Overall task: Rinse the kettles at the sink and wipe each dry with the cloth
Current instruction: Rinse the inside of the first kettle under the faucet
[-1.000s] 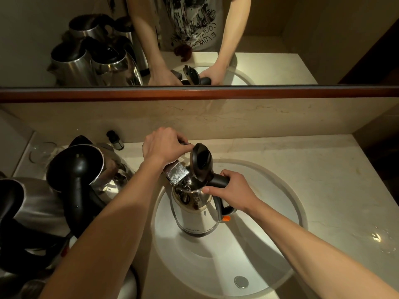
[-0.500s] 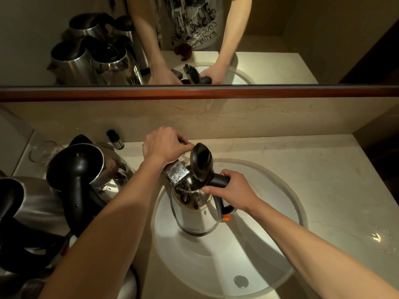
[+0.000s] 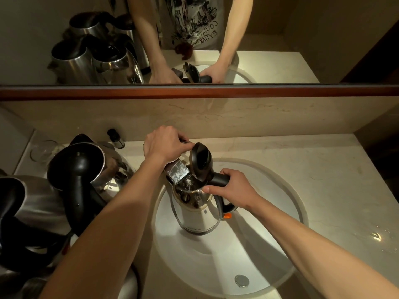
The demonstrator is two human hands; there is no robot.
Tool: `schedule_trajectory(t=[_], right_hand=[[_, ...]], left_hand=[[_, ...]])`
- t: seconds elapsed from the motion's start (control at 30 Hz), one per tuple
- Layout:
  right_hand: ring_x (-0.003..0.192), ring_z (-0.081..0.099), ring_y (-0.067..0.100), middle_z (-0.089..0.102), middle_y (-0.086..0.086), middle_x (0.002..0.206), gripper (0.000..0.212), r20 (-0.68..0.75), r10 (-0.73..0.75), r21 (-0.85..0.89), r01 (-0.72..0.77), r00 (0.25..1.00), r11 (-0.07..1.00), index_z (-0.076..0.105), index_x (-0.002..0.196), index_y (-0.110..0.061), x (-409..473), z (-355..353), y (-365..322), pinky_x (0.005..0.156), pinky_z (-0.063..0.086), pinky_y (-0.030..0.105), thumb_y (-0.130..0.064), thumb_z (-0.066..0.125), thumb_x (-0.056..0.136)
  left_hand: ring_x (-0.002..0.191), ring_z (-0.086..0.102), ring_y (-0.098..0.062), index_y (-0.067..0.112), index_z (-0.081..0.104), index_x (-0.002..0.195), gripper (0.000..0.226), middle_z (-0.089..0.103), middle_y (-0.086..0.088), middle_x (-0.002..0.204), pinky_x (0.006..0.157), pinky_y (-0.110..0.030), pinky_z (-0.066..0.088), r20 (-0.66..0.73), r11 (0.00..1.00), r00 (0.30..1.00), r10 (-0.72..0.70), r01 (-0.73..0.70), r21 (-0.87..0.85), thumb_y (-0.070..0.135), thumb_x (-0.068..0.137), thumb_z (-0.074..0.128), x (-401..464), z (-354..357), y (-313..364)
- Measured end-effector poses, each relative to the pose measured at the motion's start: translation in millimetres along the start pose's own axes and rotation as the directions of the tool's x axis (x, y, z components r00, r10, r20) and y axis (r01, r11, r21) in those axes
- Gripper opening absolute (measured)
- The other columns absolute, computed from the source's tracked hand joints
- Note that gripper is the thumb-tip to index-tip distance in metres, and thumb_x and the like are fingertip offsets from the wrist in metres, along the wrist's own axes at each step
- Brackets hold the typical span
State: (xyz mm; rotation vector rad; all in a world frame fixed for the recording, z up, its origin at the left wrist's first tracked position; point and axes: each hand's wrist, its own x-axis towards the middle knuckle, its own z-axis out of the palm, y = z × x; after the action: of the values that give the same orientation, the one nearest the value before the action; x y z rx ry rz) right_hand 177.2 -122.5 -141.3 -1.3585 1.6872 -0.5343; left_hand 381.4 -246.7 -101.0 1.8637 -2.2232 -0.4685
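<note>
I am holding one steel kettle (image 3: 197, 214) upright over the white sink (image 3: 269, 266), its black lid (image 3: 200, 161) standing open. My right hand (image 3: 232, 188) is gripping the black handle at the top, fingers curled around it. My left hand (image 3: 165, 143) is curled over the tap (image 3: 177, 173), grasping its top; the flat chrome spout is reaching over the kettle's mouth, and water is glinting inside.

On the counter (image 3: 291, 160) to my left, I am counting three more kettles. One (image 3: 86, 167) is sitting nearest the sink with its black lid and handle facing me. A second (image 3: 28, 203) is lying at the left edge. A third (image 3: 127, 285) is showing only as a steel curve at the bottom, under my left arm. Behind them one clear glass (image 3: 42, 148) is standing beside one small dark-capped bottle (image 3: 116, 139), both near the back wall.

One drain plug (image 3: 242, 279) is sitting in the basin. A few water drops (image 3: 376, 236) are shining on the counter at the far right.

The mirror (image 3: 323, 39) is repeating the kettles and both my hands. In it, my shirt is showing mirrored print, too reversed and cut off for me to read for certain. A line of small writing is running along the base of the held kettle, too small to read. An orange tab is showing at the foot of its handle.
</note>
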Motion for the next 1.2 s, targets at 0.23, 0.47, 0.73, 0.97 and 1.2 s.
schedule_trajectory(t=[0.23, 0.47, 0.73, 0.97, 1.2], right_hand=[[0.062, 0.054, 0.006, 0.056, -0.009, 0.068, 0.046, 0.012, 0.007, -0.005, -0.007, 1.0, 1.0, 0.055, 0.075, -0.021, 0.7, -0.5, -1.7, 0.059, 0.038, 0.02, -0.045, 0.094, 0.069], [0.063, 0.054, 0.009, 0.056, -0.007, 0.069, 0.047, 0.005, 0.012, 0.001, -0.012, 1.0, 1.0, 0.055, 0.076, -0.02, 1.6, -0.1, 0.0, 0.06, 0.039, 0.023, -0.046, 0.094, 0.067], [0.061, 0.053, 0.006, 0.055, -0.01, 0.067, 0.046, 0.004, 0.011, -0.01, -0.011, 1.0, 1.0, 0.055, 0.075, -0.021, 2.9, -0.7, -3.3, 0.057, 0.036, 0.018, -0.045, 0.094, 0.068], [0.063, 0.061, 0.006, 0.063, -0.004, 0.069, 0.044, -0.038, 0.04, 0.048, -0.038, 0.998, 0.998, 0.063, 0.079, -0.017, 3.5, 0.5, 1.3, 0.061, 0.043, 0.019, -0.05, 0.091, 0.071], [0.068, 0.066, 0.011, 0.07, 0.003, 0.076, 0.051, -0.103, 0.116, 0.084, -0.108, 0.988, 0.991, 0.07, 0.087, -0.01, -0.6, 7.2, 3.6, 0.064, 0.047, 0.023, -0.055, 0.088, 0.072]], left_hand=[[0.089, 0.065, -0.021, 0.038, 0.078, 0.09, 0.029, 0.074, 0.01, 0.087, 0.071, -0.031, 0.044, -0.002, 1.0, 1.0, -0.006, 0.006, -0.004, 0.064, 0.084, 0.066, 0.2, -0.3, 0.0], [0.09, 0.066, -0.022, 0.037, 0.079, 0.091, 0.032, 0.074, 0.01, 0.088, 0.074, -0.032, 0.047, -0.005, 1.0, 1.0, -0.005, 0.005, -0.008, 0.065, 0.083, 0.066, 1.3, 1.0, -0.8], [0.095, 0.066, -0.025, 0.038, 0.079, 0.095, 0.033, 0.075, 0.009, 0.094, 0.075, -0.033, 0.047, -0.003, 1.0, 1.0, -0.006, 0.006, 0.001, 0.066, 0.084, 0.064, 1.5, 0.1, 0.3], [0.087, 0.066, -0.021, 0.038, 0.079, 0.091, 0.032, 0.074, 0.011, 0.086, 0.069, -0.031, 0.045, -0.003, 1.0, 1.0, -0.01, 0.01, -0.002, 0.066, 0.082, 0.066, 1.0, 0.4, 0.8], [0.083, 0.066, -0.019, 0.039, 0.079, 0.087, 0.029, 0.073, 0.013, 0.081, 0.066, -0.03, 0.043, -0.015, 1.0, 1.0, -0.021, 0.021, -0.008, 0.063, 0.079, 0.068, 1.3, 2.7, -0.3]])
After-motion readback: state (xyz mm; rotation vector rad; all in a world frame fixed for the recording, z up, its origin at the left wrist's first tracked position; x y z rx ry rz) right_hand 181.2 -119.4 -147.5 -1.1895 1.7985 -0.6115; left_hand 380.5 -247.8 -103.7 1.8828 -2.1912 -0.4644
